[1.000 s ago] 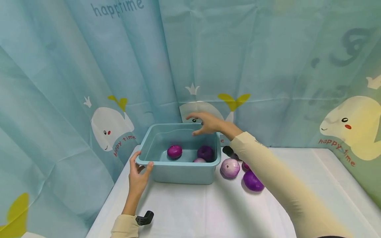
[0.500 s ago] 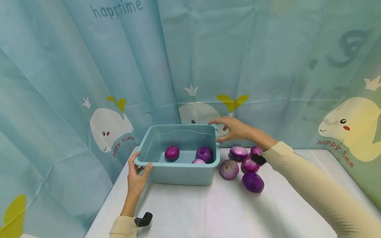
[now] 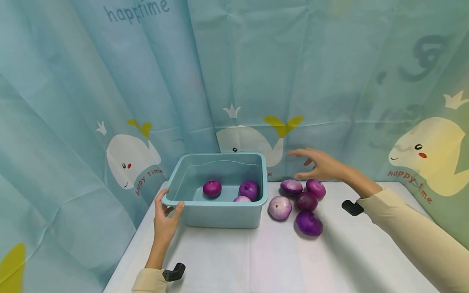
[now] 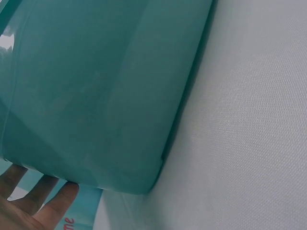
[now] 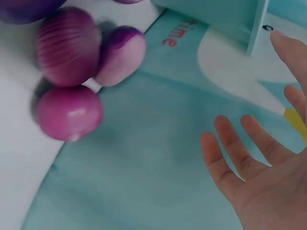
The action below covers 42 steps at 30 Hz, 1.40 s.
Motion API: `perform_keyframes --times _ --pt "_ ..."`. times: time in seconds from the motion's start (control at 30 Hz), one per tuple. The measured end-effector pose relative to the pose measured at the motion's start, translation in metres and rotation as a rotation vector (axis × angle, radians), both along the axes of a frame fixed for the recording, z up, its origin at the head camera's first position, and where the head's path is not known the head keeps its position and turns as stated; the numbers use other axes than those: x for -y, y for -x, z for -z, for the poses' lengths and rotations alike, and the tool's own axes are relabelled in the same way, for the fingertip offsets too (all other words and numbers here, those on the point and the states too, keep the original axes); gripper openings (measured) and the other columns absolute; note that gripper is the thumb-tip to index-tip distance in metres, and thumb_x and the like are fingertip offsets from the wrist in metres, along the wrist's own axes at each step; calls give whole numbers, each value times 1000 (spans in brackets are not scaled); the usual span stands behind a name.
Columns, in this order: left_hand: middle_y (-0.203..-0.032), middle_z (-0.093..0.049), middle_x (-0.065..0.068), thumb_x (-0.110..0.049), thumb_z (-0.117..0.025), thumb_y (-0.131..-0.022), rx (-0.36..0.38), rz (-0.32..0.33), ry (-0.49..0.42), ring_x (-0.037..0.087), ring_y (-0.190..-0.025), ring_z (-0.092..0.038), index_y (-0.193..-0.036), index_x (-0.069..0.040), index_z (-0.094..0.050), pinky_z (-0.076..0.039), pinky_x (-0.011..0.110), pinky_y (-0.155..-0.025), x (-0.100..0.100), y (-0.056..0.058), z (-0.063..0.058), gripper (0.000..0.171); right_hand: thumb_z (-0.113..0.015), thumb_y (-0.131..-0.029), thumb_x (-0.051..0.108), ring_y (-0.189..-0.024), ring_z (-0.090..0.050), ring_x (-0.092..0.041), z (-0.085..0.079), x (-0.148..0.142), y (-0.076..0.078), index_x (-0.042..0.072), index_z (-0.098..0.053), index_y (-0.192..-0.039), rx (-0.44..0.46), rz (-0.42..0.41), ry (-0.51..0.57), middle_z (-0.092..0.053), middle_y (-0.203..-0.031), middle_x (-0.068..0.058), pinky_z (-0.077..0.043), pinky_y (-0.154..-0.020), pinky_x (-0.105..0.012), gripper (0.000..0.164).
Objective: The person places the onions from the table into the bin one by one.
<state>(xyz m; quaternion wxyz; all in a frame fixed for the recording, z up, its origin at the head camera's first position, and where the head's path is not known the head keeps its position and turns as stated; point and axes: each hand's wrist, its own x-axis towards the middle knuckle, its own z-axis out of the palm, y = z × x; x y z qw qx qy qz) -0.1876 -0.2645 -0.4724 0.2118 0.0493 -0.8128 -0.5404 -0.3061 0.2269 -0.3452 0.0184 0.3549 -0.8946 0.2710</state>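
Observation:
A light blue plastic bin (image 3: 223,215) stands on the white table, holding three red onions: a magenta one (image 3: 212,189) near the middle, a dark purple one (image 3: 248,190) at the right and a pale one (image 3: 242,199) partly behind the front rim. My left hand (image 3: 165,226) grips the bin's front left corner, thumb on the front rim; in the left wrist view, several fingers (image 4: 57,203) touch its side. My right hand (image 3: 320,165), fingers spread and holding nothing, hovers above and behind several loose onions (image 3: 307,201) to the right of the bin.
The loose group includes a pale onion (image 3: 280,208) close to the bin and a deep purple one (image 3: 309,223) at the front. A blue curtain (image 3: 329,81) printed with whales hangs directly behind the table (image 3: 227,260). Each wrist wears a black device.
My right hand has moved right, from over the bin to above the loose onions, staying empty. My left hand keeps its hold on the bin's corner.

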Motion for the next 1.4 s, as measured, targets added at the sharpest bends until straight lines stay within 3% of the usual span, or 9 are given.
perform_keyframes --times 0.3,0.5,0.63,0.77,0.9,1.13,1.27,1.4 --pt "-156 -37 25 -23 -68 -100 -22 -10 10 47 -125 -54 -157 -23 -28 -48 18 -81 0 -1 -1 69 -83 -88 28 -103 -68 -34 16 -28 -8 10 -53 -147 28 35 47 -57 -141 -20 -57 -81 -46 69" --pt "-158 -35 22 -21 -68 -100 -22 8 -9 45 -127 -51 -157 -23 -28 -46 13 -80 0 -1 0 70 -83 -88 29 -99 -70 -32 41 -39 -11 11 -55 -144 -7 70 47 -59 -140 -19 -57 -77 -42 65" --pt "-157 -35 20 -21 -68 -100 -25 12 -14 44 -127 -51 -157 -23 -28 -44 11 -79 0 -1 0 70 -84 -87 27 -93 -72 -35 60 -43 -15 10 -57 -141 -16 81 64 -60 -132 -23 -56 -76 -43 63" --pt "-156 -38 20 -19 -69 -99 -43 11 -18 41 -126 -52 -157 -23 -29 -43 9 -81 0 1 1 71 -85 -86 20 -83 -73 -25 80 -45 -19 6 -58 -137 -22 65 107 -63 -118 -23 -56 -72 -40 60" --pt "-154 -40 21 -18 -69 -98 -54 14 -18 39 -125 -53 -157 -23 -29 -43 8 -82 0 2 2 71 -85 -84 16 -75 -63 -18 97 -47 -23 4 -59 -133 -10 82 107 -65 -104 -17 -52 -67 -33 57" --pt "-154 -40 20 -19 -70 -98 -47 8 -16 39 -124 -54 -157 -24 -30 -44 11 -82 -1 2 2 72 -84 -86 24 -73 -59 -21 111 -45 -29 3 -58 -134 43 182 53 -65 -96 -13 -48 -65 -33 59" --pt "-155 -39 20 -20 -70 -98 -46 9 -17 39 -124 -54 -157 -23 -29 -45 11 -81 -1 2 2 72 -83 -87 28 -72 -59 -21 117 -42 -30 4 -58 -134 83 180 52 -66 -91 -10 -47 -61 -33 58" --pt "-155 -38 20 -19 -69 -98 -48 17 -26 40 -124 -53 -157 -23 -29 -45 10 -80 0 2 3 72 -83 -87 29 -84 -67 -28 125 -39 -31 4 -59 -134 108 170 71 -70 -98 -15 -50 -59 -30 58"
